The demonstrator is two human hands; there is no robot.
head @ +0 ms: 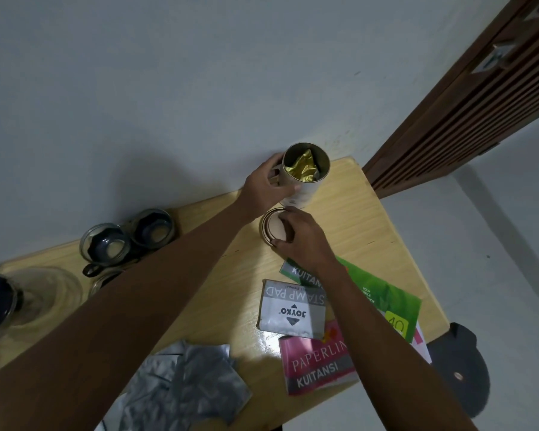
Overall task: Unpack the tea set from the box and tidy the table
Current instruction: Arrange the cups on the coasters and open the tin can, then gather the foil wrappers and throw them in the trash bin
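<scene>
An open round tea tin (307,189) stands at the far edge of the wooden table (371,222), with a crumpled gold foil packet (302,168) inside it. My left hand (269,185) is wrapped around the tin's left side. Just in front of the tin lies its round lid (273,227) on the table, and my right hand (304,241) grips the lid's rim from the right. Two glass cups with dark inserts (106,244) (153,227) stand at the far left. A larger glass vessel (44,293) sits at the left edge.
A Joyko stamp pad box (290,309) lies near the middle right. A pink receipt book (316,365) and green papers (383,293) lie beside it. Crumpled silver foil bags (184,384) lie at the near edge. A dark chair (461,365) stands right of the table; a wall is behind.
</scene>
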